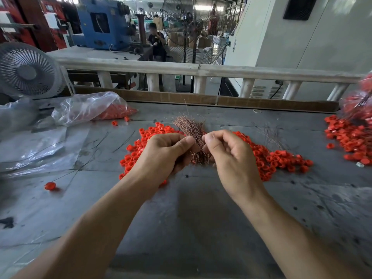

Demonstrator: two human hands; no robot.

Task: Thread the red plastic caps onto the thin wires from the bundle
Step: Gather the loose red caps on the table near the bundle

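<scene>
The work surface is a grey table [191,218], scuffed and marked with dark spots; a brown strip [181,98] runs along its far edge, and a pale railing [201,70] with short posts stands behind it.

The left hand [161,156] is curled round the lower part of the wire bundle [191,127], thumb pressed against the strands; the bundle stands roughly upright and fans out above the fingers. The right hand [231,156] is curled beside it, thumb and forefinger pinching at the strands of the same bundle; whether a single wire is separated cannot be told.

The red caps [277,158] lie in a loose heap on the table directly behind and beneath both hands; a second heap [350,137] lies at the right edge; one single cap [50,186] lies apart at the left. A clear plastic bag [90,108] holding further caps lies at the far left; crumpled plastic sheeting [40,146] covers the left part of the table; loose thin wires [269,133] lie behind the main heap.

A grey desk fan [28,72] stands at the far left; a blue machine [100,23], a pedestal fan [193,29], a white cabinet [302,37] and a seated person [157,43] occupy the workshop beyond the railing.
</scene>
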